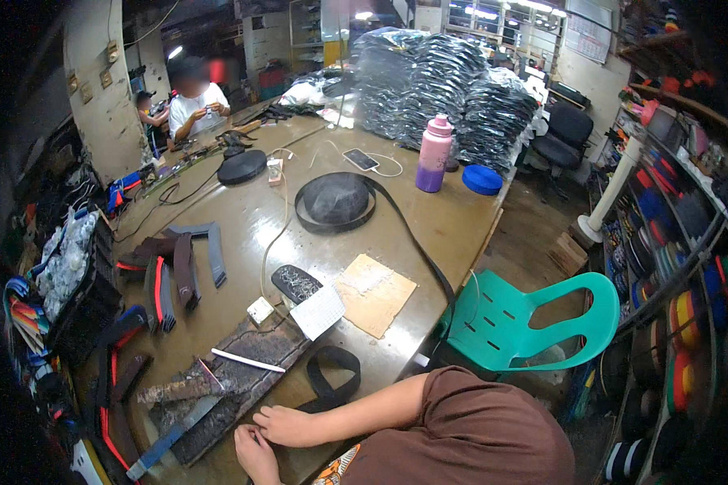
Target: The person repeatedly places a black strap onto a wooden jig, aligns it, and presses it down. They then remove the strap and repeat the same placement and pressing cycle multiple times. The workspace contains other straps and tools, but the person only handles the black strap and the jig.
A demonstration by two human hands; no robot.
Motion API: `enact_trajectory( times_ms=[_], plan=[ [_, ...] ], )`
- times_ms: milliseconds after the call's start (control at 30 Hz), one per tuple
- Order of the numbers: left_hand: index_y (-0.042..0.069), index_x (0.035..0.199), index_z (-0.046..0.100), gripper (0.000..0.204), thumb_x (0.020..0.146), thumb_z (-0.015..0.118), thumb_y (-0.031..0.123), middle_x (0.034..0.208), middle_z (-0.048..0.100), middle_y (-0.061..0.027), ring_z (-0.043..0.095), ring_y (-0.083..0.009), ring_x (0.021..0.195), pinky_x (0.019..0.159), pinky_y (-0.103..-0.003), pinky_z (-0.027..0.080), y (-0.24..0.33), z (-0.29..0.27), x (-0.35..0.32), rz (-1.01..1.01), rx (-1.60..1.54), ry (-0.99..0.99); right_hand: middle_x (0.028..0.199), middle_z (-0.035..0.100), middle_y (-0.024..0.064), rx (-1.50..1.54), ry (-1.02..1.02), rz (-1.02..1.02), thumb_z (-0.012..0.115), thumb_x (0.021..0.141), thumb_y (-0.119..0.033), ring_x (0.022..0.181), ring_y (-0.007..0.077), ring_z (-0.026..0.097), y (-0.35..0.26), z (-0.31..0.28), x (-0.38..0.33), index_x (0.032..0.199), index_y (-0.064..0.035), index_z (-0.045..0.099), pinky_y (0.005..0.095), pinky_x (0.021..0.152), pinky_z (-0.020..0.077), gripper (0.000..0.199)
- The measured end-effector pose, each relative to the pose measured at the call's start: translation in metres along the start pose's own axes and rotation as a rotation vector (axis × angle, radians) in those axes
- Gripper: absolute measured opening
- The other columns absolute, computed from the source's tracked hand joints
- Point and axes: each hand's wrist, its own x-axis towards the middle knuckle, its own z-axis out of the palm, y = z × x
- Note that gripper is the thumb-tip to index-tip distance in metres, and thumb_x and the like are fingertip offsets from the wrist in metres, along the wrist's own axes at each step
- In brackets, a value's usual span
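My left hand (256,457) and my right hand (286,425) are close together at the table's near edge, fingers curled in. Whatever they pinch is too small or hidden to make out. Just beyond the right hand lies a looped black webbing strap (332,386), one end running toward that hand. To the left of my hands is a dark, worn board (255,378). On it rest a white stick (247,360) and a long flat metal blade with a blue end (162,449).
Cut straps (184,275) lie at left. Beyond the board are a notepad (318,312), brown cardboard (374,295) and a black webbing roll (336,202). A bottle (434,153) stands before bagged stacks (429,85). A green chair (493,327) is at right; another person (198,113) sits far left.
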Motion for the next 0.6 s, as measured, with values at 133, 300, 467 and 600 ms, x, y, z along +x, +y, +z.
enact_trajectory(
  times_ms=[133, 300, 467, 600],
  plan=[
    [0.0, 0.09, 0.053, 0.015, 0.086, 0.059, 0.013, 0.083, 0.054, -0.016, 0.056, -0.0333, 0.076, 0.065, -0.042, 0.044, 0.002, 0.001, -0.003, -0.112, -0.023, -0.028, 0.098, 0.056, 0.0208, 0.442, -0.144, 0.126, 0.063, 0.08, -0.017, 0.09, 0.037, 0.055, 0.023, -0.023, 0.005, 0.099, 0.0015, 0.061, 0.044, 0.082, 0.0453, 0.027],
    [-0.001, 0.084, 0.06, 0.018, 0.081, 0.067, 0.015, 0.08, 0.055, -0.0134, 0.055, -0.0282, 0.069, 0.064, -0.037, 0.045, 0.004, -0.007, -0.004, -0.075, -0.208, 0.066, 0.1, 0.058, 0.0201, 0.468, -0.167, 0.153, 0.065, 0.082, -0.02, 0.097, 0.0372, 0.058, 0.028, -0.041, -0.01, 0.118, 0.0011, 0.053, 0.0411, 0.088, 0.0462, 0.044],
    [-0.001, 0.079, 0.06, 0.012, 0.08, 0.067, 0.009, 0.076, 0.059, -0.011, 0.058, -0.0236, 0.07, 0.063, -0.032, 0.045, 0.021, -0.025, 0.007, 0.033, -0.42, 0.161, 0.103, 0.063, 0.0211, 0.378, -0.248, 0.23, 0.066, 0.081, -0.019, 0.098, 0.0368, 0.06, 0.008, -0.066, -0.002, 0.106, 0.0014, 0.061, 0.042, 0.085, 0.047, 0.033],
    [0.0, 0.08, 0.059, 0.015, 0.081, 0.068, 0.012, 0.079, 0.06, -0.0131, 0.059, -0.0269, 0.075, 0.07, -0.033, 0.046, 0.012, -0.064, 0.019, 0.041, -0.472, 0.225, 0.106, 0.064, 0.0208, 0.675, -0.426, 0.347, 0.067, 0.085, -0.024, 0.067, 0.0227, 0.068, -0.007, -0.127, 0.002, 0.126, 0.001, 0.049, 0.0372, 0.068, 0.0532, 0.052]
  ],
)
